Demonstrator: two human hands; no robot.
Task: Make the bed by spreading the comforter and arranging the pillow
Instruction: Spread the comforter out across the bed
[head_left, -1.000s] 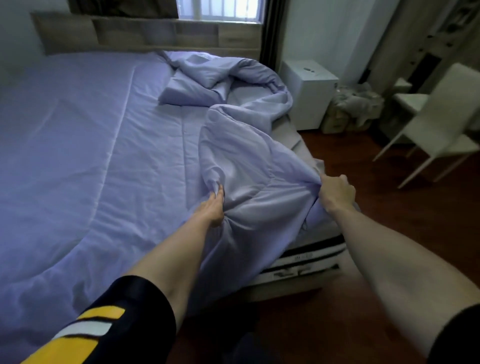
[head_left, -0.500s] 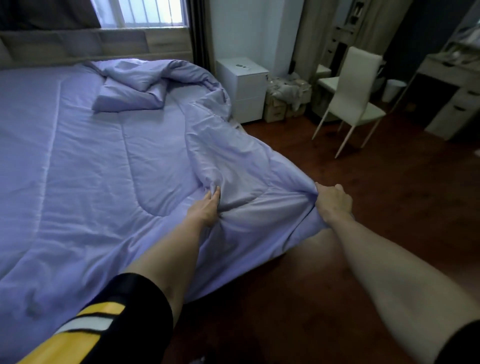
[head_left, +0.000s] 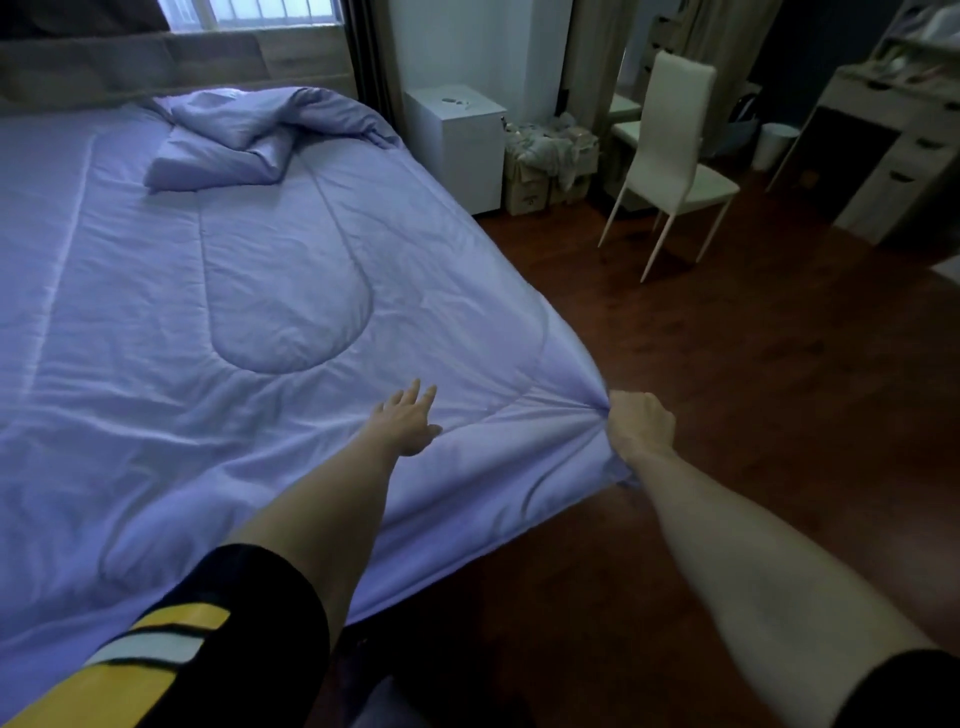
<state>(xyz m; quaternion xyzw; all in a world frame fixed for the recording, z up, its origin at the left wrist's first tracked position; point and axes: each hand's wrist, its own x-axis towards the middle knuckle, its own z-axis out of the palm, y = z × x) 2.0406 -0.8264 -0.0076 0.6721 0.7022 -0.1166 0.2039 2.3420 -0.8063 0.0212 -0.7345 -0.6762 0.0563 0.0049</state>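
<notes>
A lavender comforter (head_left: 218, 291) lies spread flat over most of the bed, its near right corner pulled out past the bed's edge over the floor. My right hand (head_left: 640, 423) grips that corner, the cloth bunched in its fist. My left hand (head_left: 407, 418) hovers or rests on the comforter with fingers straight and spread. At the head of the bed, the comforter's far right part is still bunched in a heap (head_left: 270, 122) over a lavender pillow (head_left: 208, 166).
A wooden headboard (head_left: 156, 62) runs along the back under a window. A white bedside cabinet (head_left: 457, 145), a box of clutter (head_left: 550, 161), a white chair (head_left: 672, 161) and a desk (head_left: 893, 150) stand on the dark wooden floor (head_left: 727, 364) to the right.
My left hand has let go of the comforter and opened. My right hand has pulled the corner out and the folded-over side now lies flat on the bed.
</notes>
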